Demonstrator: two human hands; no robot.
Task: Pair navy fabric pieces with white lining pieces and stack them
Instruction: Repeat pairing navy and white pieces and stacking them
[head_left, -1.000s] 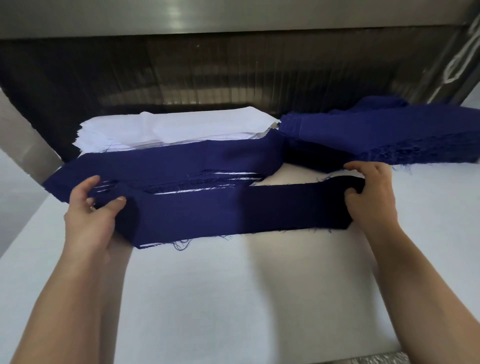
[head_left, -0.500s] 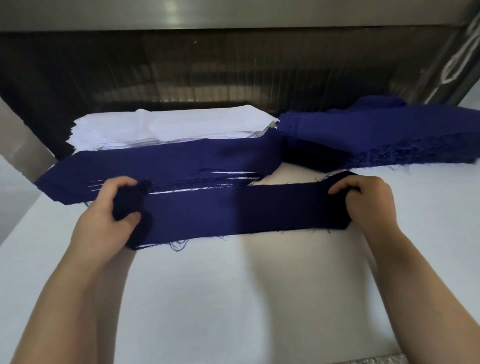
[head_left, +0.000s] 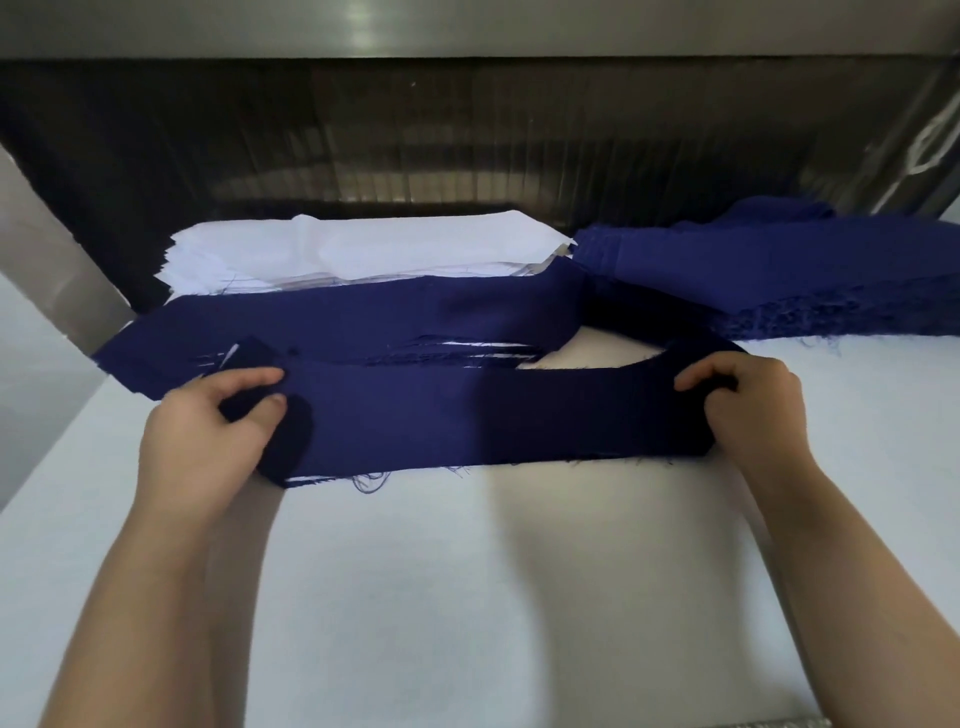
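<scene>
No readable text, labels or numbers anywhere.

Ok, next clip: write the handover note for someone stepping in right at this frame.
Left hand grips the left end of the navy strip; right hand grips its right end.
Strip is stretched between them, low over the white table; a white edge under its near left corner may be lining.
Behind it: paired stack, white edges between navy layers; behind that the white lining pile; navy pile at far right.
Done: several pairs stacked. Left: lay this strip on the paired stack, then work through both piles.
</scene>
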